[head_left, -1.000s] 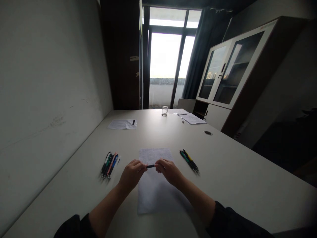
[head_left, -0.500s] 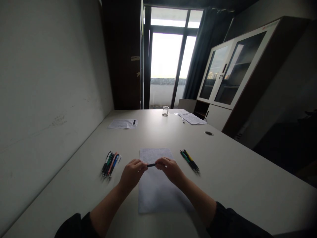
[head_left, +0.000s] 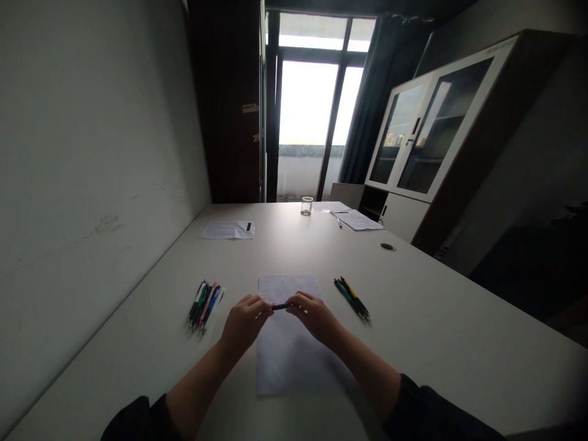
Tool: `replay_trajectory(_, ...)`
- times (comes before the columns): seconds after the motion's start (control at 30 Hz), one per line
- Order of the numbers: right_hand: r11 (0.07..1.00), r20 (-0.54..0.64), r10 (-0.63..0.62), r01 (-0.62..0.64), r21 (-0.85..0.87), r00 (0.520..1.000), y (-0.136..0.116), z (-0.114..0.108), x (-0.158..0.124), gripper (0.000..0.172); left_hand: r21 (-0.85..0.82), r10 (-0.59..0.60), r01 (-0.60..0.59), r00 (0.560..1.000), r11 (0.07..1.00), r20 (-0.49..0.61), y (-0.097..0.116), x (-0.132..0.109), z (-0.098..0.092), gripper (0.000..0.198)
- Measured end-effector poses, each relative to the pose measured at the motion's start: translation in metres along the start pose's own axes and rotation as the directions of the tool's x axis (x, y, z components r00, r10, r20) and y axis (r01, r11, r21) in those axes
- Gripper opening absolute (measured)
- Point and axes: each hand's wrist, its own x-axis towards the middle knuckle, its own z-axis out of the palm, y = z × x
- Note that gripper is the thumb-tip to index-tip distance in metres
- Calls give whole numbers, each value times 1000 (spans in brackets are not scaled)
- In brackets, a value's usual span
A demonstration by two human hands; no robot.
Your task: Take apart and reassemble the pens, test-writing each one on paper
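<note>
A dark pen (head_left: pixel 280 307) is held level between my two hands, above a sheet of paper (head_left: pixel 294 361) with lines of writing on its upper part. The fingers of my left hand (head_left: pixel 245 315) pinch one end of the pen. At the other end, my right hand (head_left: pixel 315 313) is closed on it too; both pen tips are hidden by the fingers. To the left lies a bunch of several pens (head_left: pixel 204 306) in mixed colours. A smaller group of green, yellow and black pens (head_left: pixel 352 299) rests to the right.
Farther back on the white table (head_left: pixel 285 251) stand a clear glass (head_left: pixel 307 206), a printed sheet (head_left: pixel 227 230) at left and stacked papers (head_left: pixel 358 219) at right with a pen (head_left: pixel 339 222) beside them. A round cable hole (head_left: pixel 388 247) sits near the right edge. A wall (head_left: pixel 105 184) borders the left side.
</note>
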Motion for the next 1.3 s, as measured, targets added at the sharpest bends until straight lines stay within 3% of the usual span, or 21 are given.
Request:
replay_trajectory(0.6,998,113,33,-39,47,993,-6,-4,-4,32,-29,82,-82,997,996,1,0,1,-1,10)
replay_trajectory(0.83,1000,87,24,-24,7,996,-4,-1,-2,19,-4,5,-5,1000,1000,2,2,1,-2,11)
replay_trajectory(1.1,997,76,43,-48,68,996,-5,-2,-3,26,-23,36,-36,999,999,1,-2,0,1,12)
replay_trajectory(1.3,947,163,190,-225,230,968,-5,0,-3,35,-12,56,-55,998,998,18,-2,0,1,12)
